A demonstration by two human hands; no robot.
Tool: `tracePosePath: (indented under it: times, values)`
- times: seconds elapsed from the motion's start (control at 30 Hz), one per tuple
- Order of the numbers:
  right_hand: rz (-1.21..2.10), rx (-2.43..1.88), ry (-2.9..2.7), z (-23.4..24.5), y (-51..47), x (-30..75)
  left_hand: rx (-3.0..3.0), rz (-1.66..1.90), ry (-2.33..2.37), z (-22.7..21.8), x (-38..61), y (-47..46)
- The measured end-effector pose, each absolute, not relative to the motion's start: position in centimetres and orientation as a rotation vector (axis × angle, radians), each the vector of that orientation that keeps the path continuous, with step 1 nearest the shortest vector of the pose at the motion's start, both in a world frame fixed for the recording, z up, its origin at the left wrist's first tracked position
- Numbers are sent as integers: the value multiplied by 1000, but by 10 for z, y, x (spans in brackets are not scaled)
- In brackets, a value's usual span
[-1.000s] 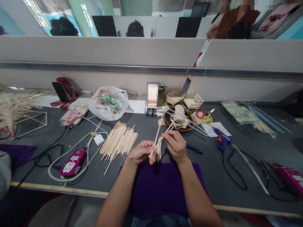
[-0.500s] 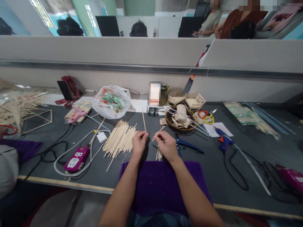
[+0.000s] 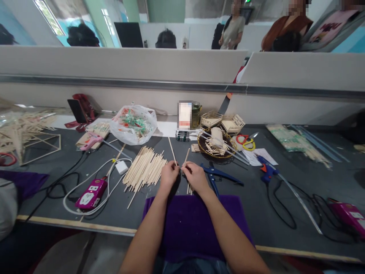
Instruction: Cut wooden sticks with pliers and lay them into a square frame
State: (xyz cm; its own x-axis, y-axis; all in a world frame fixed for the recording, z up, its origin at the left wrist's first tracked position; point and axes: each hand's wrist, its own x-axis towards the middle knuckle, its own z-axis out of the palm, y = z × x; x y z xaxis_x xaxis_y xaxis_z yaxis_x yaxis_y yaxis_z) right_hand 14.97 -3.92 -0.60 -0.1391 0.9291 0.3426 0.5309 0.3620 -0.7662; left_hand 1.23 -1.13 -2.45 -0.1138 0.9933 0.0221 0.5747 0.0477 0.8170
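Observation:
Pinched in the fingers of my left hand (image 3: 170, 174) is a long thin wooden stick (image 3: 172, 149), pointing up and away. My right hand (image 3: 195, 176) grips a shorter wooden stick (image 3: 186, 156), close beside the first. The fingertips of both hands nearly meet over the table, in front of a purple cloth (image 3: 199, 228). Left of my hands lies a pile of wooden sticks (image 3: 145, 167). A few cut sticks (image 3: 189, 188) lie partly hidden under my right hand. Blue-handled cutting pliers (image 3: 222, 176) rest just to its right.
A basket (image 3: 202, 146) of short pieces, scissors (image 3: 247, 142) and a blue glue gun (image 3: 267, 171) sit to the right. On the left are a pink glue gun (image 3: 90, 141), a purple power strip (image 3: 91, 194) with cables and a plastic bag (image 3: 125, 133). A person's sleeve (image 3: 8, 205) shows far left.
My right hand has moved left, closer to my left hand, and its short stick now stands more upright. The left hand still holds the long stick.

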Motion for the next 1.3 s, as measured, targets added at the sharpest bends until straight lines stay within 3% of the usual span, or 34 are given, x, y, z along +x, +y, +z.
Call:
tracePosePath:
  times: [0.17, 0.43, 0.8, 1.3]
  values:
    - [614, -1377, -1877, -13, -39, 145, 1473, 977, 1683, -27, 11, -11]
    - [629, -1359, -1855, 2, -50, 145, 771, 1277, 1241, -18, 17, 13]
    - [536, -1231, -1954, -2, -50, 144, 484, 1521, 1243, -2, -4, 94]
    - [515, -1206, -2035, -2, -50, 143, 226, 1728, 1325, 17, -64, 120]
